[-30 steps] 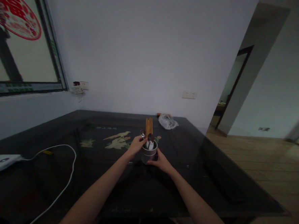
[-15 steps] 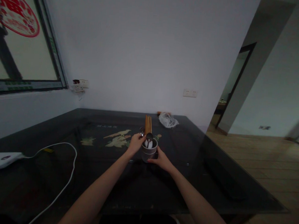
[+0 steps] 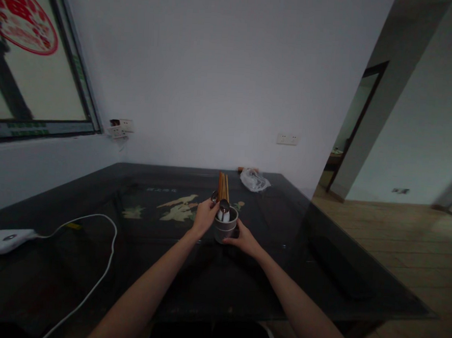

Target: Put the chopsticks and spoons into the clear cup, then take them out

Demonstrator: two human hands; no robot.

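Note:
A grey cup stands on the dark table with several wooden chopsticks and spoons upright in it. My right hand is wrapped round the cup's right side, thumb across its front. At the left of the rim, my left hand has its fingers closed at the cutlery, with a metal spoon beside the fingertips. The handle in its grip is mostly hidden. A second spoon's dark bowl shows just right of those fingers, above a white piece inside the cup.
A crumpled clear plastic bag lies near the wall. To the left, a white device trails a white cable across the dark table. A long dark object rests at the right.
The spoon by my left fingertips has turned slightly, and the spoon bowl over the cup has shifted a little left. My right hand keeps its hold on the cup.

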